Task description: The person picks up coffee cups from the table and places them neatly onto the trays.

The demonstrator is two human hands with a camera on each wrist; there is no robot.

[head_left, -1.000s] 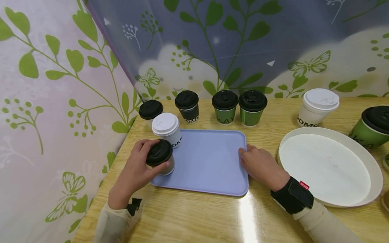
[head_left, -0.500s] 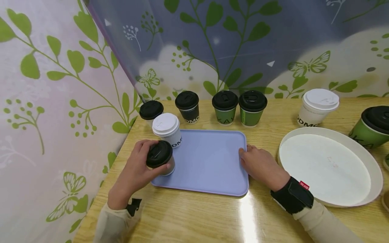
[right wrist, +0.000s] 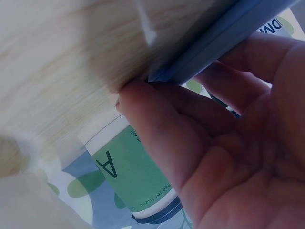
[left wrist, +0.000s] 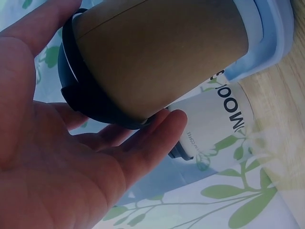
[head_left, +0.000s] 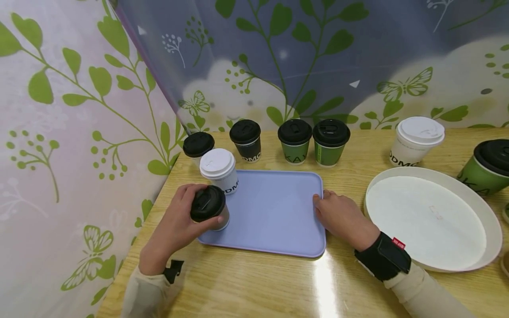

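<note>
Head view: left hand [head_left: 179,223], fingers curled, gripped brown paper cup with black plastic lid [head_left: 208,205], upright on lavender rectangular tray [head_left: 274,212], near-left corner; right hand [head_left: 339,215] pinched tray's right edge. Step seemed placing cup; next move likely called for gentle release; white-lidded white paper cup [head_left: 220,169] crowded close behind. Two green black-lidded paper cups [head_left: 295,140] stood behind tray on wooden desk [head_left: 270,287].

Left wrist view: cup's base appeared against tray.

Right wrist view: fingers closed on tray rim.
</note>
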